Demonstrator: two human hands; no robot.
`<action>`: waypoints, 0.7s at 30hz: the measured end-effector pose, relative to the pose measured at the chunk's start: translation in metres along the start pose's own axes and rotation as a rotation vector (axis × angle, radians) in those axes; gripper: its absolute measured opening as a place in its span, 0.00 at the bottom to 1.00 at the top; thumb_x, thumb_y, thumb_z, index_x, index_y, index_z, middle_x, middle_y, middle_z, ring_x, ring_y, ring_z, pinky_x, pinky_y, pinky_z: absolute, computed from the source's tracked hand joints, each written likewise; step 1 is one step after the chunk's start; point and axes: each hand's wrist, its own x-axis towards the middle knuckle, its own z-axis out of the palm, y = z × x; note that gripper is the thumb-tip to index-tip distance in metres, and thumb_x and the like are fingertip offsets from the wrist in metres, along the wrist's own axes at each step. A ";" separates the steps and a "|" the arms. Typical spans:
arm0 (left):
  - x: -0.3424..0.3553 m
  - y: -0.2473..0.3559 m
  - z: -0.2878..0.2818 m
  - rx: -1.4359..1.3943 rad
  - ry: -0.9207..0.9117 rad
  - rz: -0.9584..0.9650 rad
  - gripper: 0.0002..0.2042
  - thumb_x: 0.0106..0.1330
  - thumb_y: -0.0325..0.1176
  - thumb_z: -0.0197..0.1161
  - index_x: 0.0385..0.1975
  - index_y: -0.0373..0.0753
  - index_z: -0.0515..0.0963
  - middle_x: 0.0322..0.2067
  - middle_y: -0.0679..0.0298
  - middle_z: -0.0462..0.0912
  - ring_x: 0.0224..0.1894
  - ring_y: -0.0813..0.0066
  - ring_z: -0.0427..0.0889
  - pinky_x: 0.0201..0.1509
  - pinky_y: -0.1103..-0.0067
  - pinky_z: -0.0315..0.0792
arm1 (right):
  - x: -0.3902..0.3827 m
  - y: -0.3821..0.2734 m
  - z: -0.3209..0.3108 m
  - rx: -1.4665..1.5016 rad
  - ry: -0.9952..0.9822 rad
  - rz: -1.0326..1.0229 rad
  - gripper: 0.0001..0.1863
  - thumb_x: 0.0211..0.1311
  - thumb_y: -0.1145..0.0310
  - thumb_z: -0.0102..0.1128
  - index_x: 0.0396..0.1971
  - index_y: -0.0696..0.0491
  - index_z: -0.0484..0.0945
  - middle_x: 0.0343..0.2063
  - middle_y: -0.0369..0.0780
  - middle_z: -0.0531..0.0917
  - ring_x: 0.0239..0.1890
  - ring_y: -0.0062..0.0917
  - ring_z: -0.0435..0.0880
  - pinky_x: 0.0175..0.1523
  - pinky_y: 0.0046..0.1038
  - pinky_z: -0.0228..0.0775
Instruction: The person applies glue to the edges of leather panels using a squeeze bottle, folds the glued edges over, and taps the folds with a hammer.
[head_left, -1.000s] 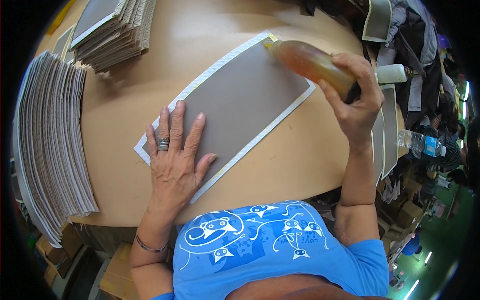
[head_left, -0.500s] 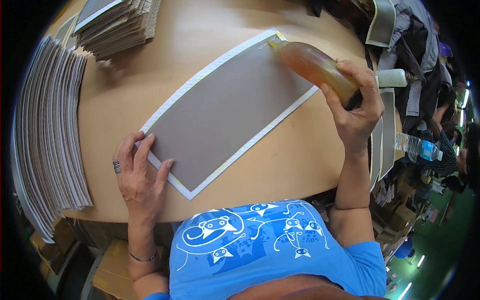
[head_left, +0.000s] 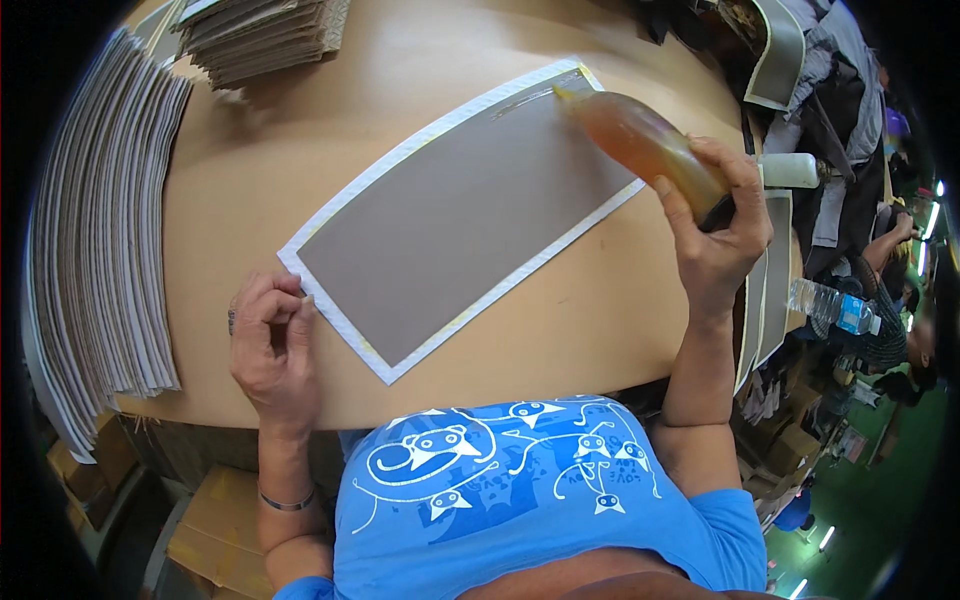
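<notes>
A grey panel (head_left: 450, 210) with a white border lies slantwise on the table. My right hand (head_left: 720, 220) is closed round the base of a squeeze bottle (head_left: 640, 135) filled with amber liquid. The bottle is tilted, its yellowish nozzle pointing down at the panel's far right end. A shiny wet streak (head_left: 525, 101) runs along the inner side of the far border there. At the panel's left end, my left hand (head_left: 275, 335) has its thumb and fingertips pinched together against the border; whether they grip the edge or something small is hidden.
A long row of stacked sheets (head_left: 105, 230) fills the table's (head_left: 560, 330) left side, with another stack (head_left: 260, 45) behind it. To the right are a white bottle (head_left: 790, 170), a clear plastic water bottle (head_left: 830, 302) and dark cloth (head_left: 815, 110). Another person (head_left: 890, 270) is beyond.
The nozzle has drawn slightly away from the far right corner, and the wet streak is longer. My left hand's spread fingers have come off the panel's surface and curled together at its edge.
</notes>
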 end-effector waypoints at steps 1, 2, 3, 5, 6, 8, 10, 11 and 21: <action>-0.001 -0.008 -0.002 -0.033 0.019 0.034 0.08 0.55 0.22 0.61 0.30 0.36 0.69 0.33 0.60 0.76 0.38 0.70 0.75 0.56 0.65 0.63 | 0.000 0.002 0.000 -0.017 0.018 0.024 0.19 0.35 0.82 0.66 0.34 0.57 0.75 0.33 0.41 0.79 0.36 0.30 0.78 0.42 0.27 0.71; -0.001 -0.012 -0.003 -0.068 0.036 0.067 0.07 0.56 0.21 0.60 0.30 0.36 0.69 0.30 0.62 0.76 0.36 0.72 0.76 0.57 0.63 0.61 | -0.001 0.003 0.001 -0.007 0.024 0.038 0.19 0.36 0.82 0.65 0.34 0.57 0.75 0.33 0.41 0.79 0.36 0.30 0.78 0.42 0.26 0.70; -0.002 -0.012 -0.003 -0.117 0.050 0.042 0.07 0.56 0.22 0.60 0.29 0.37 0.68 0.28 0.63 0.76 0.34 0.74 0.76 0.58 0.62 0.60 | -0.002 0.002 0.001 0.003 0.013 0.033 0.19 0.36 0.82 0.65 0.34 0.57 0.75 0.33 0.41 0.79 0.36 0.29 0.78 0.43 0.26 0.70; -0.003 -0.011 -0.003 -0.215 0.076 -0.008 0.06 0.57 0.23 0.60 0.28 0.38 0.68 0.25 0.65 0.75 0.32 0.76 0.75 0.59 0.60 0.58 | -0.004 -0.002 0.002 0.023 -0.009 0.024 0.19 0.36 0.82 0.65 0.35 0.57 0.75 0.33 0.41 0.79 0.36 0.29 0.78 0.43 0.25 0.70; -0.003 -0.011 -0.003 -0.221 0.074 -0.013 0.06 0.58 0.24 0.59 0.26 0.38 0.67 0.25 0.65 0.75 0.32 0.77 0.74 0.59 0.59 0.58 | -0.004 -0.006 0.004 0.055 -0.022 0.009 0.19 0.36 0.82 0.65 0.35 0.57 0.75 0.33 0.41 0.79 0.36 0.29 0.78 0.43 0.25 0.70; -0.003 -0.009 -0.004 -0.236 0.068 -0.022 0.07 0.59 0.25 0.59 0.24 0.39 0.66 0.25 0.66 0.75 0.31 0.78 0.74 0.59 0.59 0.59 | -0.003 -0.013 0.008 0.118 -0.048 -0.021 0.19 0.37 0.82 0.65 0.35 0.57 0.74 0.33 0.40 0.79 0.36 0.29 0.78 0.43 0.25 0.70; -0.003 -0.010 -0.003 -0.240 0.067 -0.020 0.08 0.59 0.27 0.59 0.23 0.39 0.65 0.24 0.66 0.75 0.30 0.78 0.73 0.59 0.58 0.58 | -0.003 -0.004 0.006 0.047 -0.013 0.008 0.18 0.37 0.81 0.65 0.35 0.58 0.74 0.33 0.41 0.79 0.36 0.29 0.78 0.43 0.25 0.70; -0.003 -0.010 -0.003 -0.241 0.068 -0.019 0.09 0.59 0.27 0.59 0.23 0.39 0.65 0.24 0.67 0.75 0.30 0.78 0.73 0.59 0.58 0.58 | -0.003 0.001 0.005 0.013 0.005 0.021 0.18 0.38 0.81 0.65 0.34 0.58 0.74 0.33 0.41 0.79 0.35 0.29 0.78 0.43 0.25 0.70; 0.006 0.006 -0.002 0.274 -0.138 0.155 0.16 0.49 0.27 0.66 0.34 0.38 0.66 0.50 0.54 0.69 0.53 0.59 0.68 0.56 0.69 0.64 | -0.007 -0.025 0.013 0.103 -0.055 -0.022 0.20 0.35 0.82 0.66 0.35 0.58 0.74 0.32 0.42 0.79 0.36 0.31 0.78 0.43 0.27 0.70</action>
